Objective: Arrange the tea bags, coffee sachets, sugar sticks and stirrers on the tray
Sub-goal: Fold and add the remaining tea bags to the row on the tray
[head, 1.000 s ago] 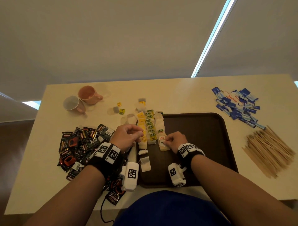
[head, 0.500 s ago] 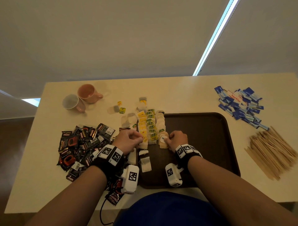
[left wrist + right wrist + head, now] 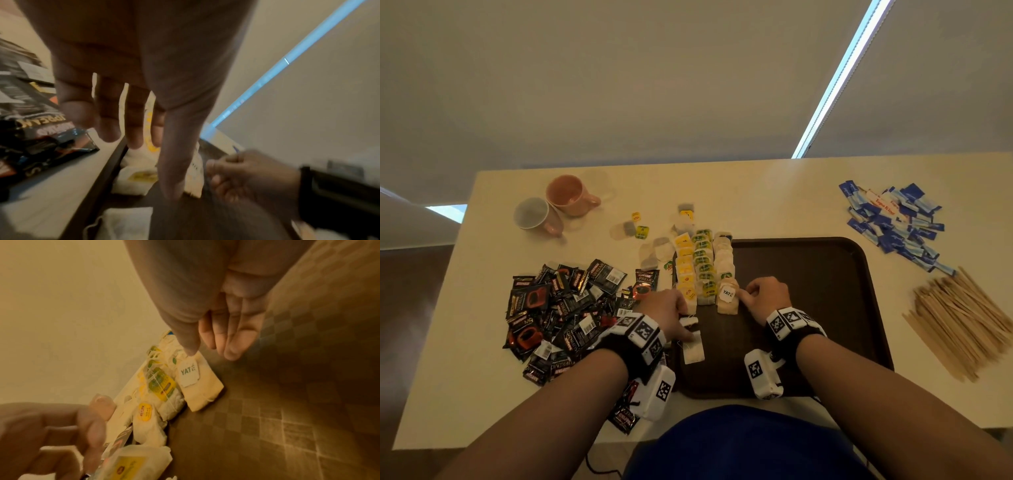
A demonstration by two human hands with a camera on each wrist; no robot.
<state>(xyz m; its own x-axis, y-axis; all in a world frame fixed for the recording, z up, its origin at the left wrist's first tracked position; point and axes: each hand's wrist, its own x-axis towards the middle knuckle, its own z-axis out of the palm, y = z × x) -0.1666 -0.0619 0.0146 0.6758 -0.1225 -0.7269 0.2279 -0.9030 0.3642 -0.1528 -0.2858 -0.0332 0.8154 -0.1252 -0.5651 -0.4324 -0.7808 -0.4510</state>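
The dark brown tray (image 3: 808, 291) lies in front of me. Three rows of tea bags (image 3: 703, 267) run along its left side. At the near end of the right row lies a tea bag with a white tag (image 3: 727, 298) (image 3: 197, 386). My right hand (image 3: 748, 294) (image 3: 209, 352) sits beside it, fingers fairly straight, thumb tip touching the bag's far corner. My left hand (image 3: 681, 315) (image 3: 154, 167) hovers at the near end of the yellow-tag row, fingers straight and holding nothing. A loose tea bag (image 3: 693, 351) (image 3: 127, 222) lies on the tray just below that hand.
Black coffee sachets (image 3: 561, 308) are heaped left of the tray. Blue sugar sticks (image 3: 890, 222) and wooden stirrers (image 3: 959, 318) lie to its right. Two mugs (image 3: 570, 195) stand at the back left, with several loose tea bags (image 3: 654, 253) behind the tray's left corner.
My left hand has drawn back a little from the yellow-tag row toward me and uncurled its fingers. The right hand has stayed beside the white-tag tea bag.
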